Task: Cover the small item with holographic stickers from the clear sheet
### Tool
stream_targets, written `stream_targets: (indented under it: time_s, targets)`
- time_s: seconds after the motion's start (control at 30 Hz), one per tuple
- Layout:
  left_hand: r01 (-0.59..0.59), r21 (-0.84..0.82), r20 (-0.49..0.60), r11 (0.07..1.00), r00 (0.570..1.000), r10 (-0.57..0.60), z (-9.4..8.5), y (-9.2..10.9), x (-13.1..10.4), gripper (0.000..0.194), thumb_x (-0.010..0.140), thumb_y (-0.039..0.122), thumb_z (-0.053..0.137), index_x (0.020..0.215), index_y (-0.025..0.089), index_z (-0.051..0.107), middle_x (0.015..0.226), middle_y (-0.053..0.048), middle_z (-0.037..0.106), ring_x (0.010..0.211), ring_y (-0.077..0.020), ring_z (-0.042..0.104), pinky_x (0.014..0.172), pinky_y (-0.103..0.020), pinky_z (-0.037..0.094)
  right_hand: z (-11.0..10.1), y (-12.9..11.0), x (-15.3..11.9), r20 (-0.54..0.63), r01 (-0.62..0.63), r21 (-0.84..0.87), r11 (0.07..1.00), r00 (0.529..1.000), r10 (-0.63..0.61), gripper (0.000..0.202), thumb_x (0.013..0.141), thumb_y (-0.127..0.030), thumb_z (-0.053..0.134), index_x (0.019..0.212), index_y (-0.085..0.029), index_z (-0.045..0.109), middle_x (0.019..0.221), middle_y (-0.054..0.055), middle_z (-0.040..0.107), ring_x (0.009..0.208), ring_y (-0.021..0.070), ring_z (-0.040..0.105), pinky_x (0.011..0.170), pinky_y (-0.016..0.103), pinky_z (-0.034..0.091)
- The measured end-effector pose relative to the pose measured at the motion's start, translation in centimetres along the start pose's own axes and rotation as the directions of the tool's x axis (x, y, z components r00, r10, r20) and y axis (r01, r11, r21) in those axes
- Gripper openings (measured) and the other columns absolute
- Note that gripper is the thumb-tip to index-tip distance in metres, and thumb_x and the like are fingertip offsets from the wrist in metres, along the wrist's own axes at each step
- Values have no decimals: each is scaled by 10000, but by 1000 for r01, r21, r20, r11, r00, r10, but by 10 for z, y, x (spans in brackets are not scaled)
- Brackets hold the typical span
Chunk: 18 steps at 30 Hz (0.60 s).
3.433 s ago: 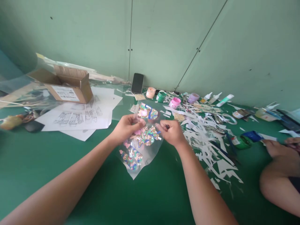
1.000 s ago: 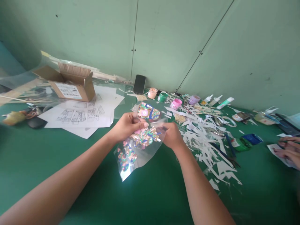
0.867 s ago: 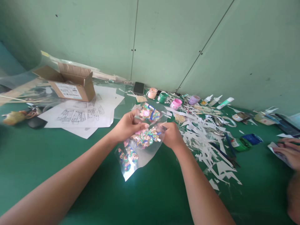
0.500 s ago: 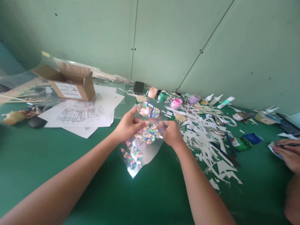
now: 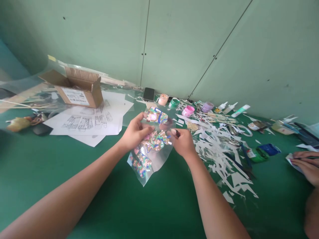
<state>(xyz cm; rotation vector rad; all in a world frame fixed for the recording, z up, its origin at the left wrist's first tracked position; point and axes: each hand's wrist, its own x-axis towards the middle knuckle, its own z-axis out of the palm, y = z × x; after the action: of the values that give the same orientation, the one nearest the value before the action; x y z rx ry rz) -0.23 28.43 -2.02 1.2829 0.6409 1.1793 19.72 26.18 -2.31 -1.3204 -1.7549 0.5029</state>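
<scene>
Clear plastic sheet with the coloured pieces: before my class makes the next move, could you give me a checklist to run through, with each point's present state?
1. Left hand gripping the clear plastic sheet: ok.
2. Sheet flat: not ok, it bends below the hands.
3. Small dark thing in the right hand identified: cannot tell, fingers hide most of it.
4. Table beside the right forearm free of scraps: not ok, white paper cuttings are strewn there.
5. Other person's hand away from the sheet: ok, far right.
</scene>
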Motion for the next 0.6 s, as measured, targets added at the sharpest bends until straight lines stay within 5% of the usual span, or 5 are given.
stream_targets:
  time_s: [0.13,0.6]
  targets:
    - [2,-13,-17,1000,1000,-2,0,0,0,379,734,206,800,1046,193,585,593,53,621,466,-105,579,513,-228,470,1,0,0,-57,26,32,999,998,-24,414,783,-344,491,532,-252,176,525,-76,156,515,77,175,486,255,163]
    - [16,6,-11,1000,1000,-16,2,2,-2,348,736,215,804,982,204,559,553,67,600,449,-108,576,457,-209,417,1,-1,0,14,-13,27,1000,1000,13,432,777,-399,519,523,-254,200,518,-76,188,513,79,202,486,260,174]
